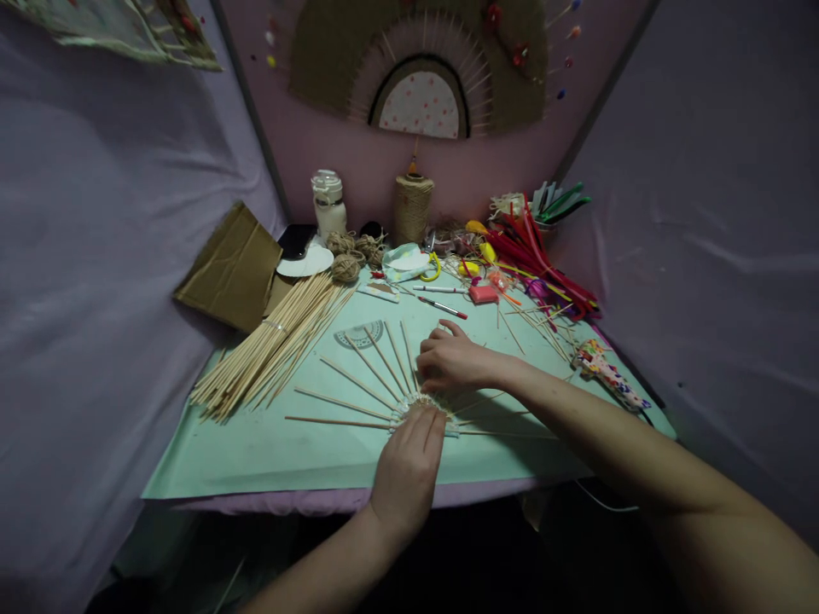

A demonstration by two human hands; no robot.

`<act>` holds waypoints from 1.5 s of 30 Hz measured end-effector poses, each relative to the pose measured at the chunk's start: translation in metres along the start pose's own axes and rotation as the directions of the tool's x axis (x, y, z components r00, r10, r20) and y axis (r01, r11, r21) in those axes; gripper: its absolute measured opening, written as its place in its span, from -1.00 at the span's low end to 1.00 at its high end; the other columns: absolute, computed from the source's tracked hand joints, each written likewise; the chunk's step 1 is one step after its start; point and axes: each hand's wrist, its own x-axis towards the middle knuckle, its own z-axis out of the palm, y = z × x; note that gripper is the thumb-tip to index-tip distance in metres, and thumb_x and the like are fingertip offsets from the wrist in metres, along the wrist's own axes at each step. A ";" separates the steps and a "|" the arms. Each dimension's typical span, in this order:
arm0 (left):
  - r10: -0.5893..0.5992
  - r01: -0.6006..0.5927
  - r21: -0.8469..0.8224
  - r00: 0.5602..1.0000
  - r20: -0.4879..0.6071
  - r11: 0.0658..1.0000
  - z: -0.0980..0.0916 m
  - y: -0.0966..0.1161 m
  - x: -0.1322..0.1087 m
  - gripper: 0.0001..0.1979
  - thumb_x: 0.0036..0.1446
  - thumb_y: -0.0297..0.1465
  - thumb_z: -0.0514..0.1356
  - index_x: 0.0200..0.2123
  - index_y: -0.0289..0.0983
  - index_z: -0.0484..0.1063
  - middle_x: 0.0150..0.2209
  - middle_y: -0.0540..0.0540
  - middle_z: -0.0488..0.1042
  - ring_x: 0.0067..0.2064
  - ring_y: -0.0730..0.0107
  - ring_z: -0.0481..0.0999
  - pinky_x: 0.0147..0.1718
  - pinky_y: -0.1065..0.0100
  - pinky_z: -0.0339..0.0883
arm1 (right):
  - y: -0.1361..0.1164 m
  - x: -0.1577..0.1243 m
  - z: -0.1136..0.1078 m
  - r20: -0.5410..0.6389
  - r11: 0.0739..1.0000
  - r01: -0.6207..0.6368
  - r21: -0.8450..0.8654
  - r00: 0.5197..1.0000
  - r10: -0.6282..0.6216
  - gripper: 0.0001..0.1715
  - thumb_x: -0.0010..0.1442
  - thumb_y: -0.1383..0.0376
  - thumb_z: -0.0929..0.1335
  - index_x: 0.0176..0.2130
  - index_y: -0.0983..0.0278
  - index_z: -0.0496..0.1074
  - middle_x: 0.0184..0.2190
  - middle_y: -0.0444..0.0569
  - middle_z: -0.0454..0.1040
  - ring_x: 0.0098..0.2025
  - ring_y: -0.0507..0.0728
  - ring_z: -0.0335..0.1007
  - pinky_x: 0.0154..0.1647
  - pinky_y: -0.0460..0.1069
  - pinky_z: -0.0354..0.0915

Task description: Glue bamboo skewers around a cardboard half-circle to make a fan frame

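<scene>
A fan-shaped frame of thin wooden sticks (358, 378) lies on the table, the sticks spreading from a small half-round base (401, 413). My left hand (409, 465) rests on this base with its fingers straight and flat, covering the middle of it. Just beyond, my right hand (451, 362) is over the upright sticks, fingers curled inward; what they hold, if anything, is hidden. A clear protractor (358, 334) lies by the upper left stick ends. Sticks on the right side are partly covered by my right forearm.
Left stands a tied bundle of sticks (272, 341) beside folded cardboard (230, 266). Along the back are twine balls (345, 268), a twine spool (413, 209) and a white bottle (329, 205). Red pipe cleaners (531, 256), a pen (443, 307) and a glue gun (611, 375) lie rightward.
</scene>
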 end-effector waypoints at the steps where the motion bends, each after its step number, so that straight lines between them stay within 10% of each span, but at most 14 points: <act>1: -0.003 0.003 -0.016 1.000 0.006 1.000 -0.001 -0.001 0.001 -0.61 0.18 -0.66 -0.08 0.03 -0.46 0.34 0.00 -0.31 0.44 0.10 0.14 0.38 0.05 0.11 0.36 | 0.000 0.000 0.000 -0.001 1.000 0.000 -0.002 1.000 0.000 -0.75 0.09 0.08 0.41 -0.34 0.20 0.52 -0.29 -0.02 0.50 -0.09 0.23 0.25 0.19 0.30 -0.21; 24: -0.030 0.028 0.014 0.989 0.143 1.000 -0.010 -0.003 0.014 -0.79 0.25 -0.56 0.01 -0.10 -0.38 0.39 -0.25 -0.19 0.40 -0.15 0.22 0.37 -0.17 0.20 0.38 | -0.009 0.000 -0.012 0.085 0.991 -0.126 -0.033 0.988 0.129 -0.75 0.07 0.08 0.38 -0.36 0.18 0.56 -0.31 0.00 0.52 -0.07 0.26 0.25 0.19 0.28 -0.25; 45: -0.072 0.062 0.061 0.982 0.176 0.996 -0.012 0.000 0.014 -0.77 0.22 -0.57 0.04 -0.08 -0.36 0.38 -0.08 -0.24 0.41 -0.11 0.19 0.37 -0.15 0.19 0.38 | -0.011 0.003 -0.018 0.144 0.989 -0.144 -0.043 0.978 0.148 -0.85 0.05 0.21 0.39 -0.36 0.18 0.56 -0.31 0.01 0.53 -0.13 0.27 0.31 0.14 0.37 -0.17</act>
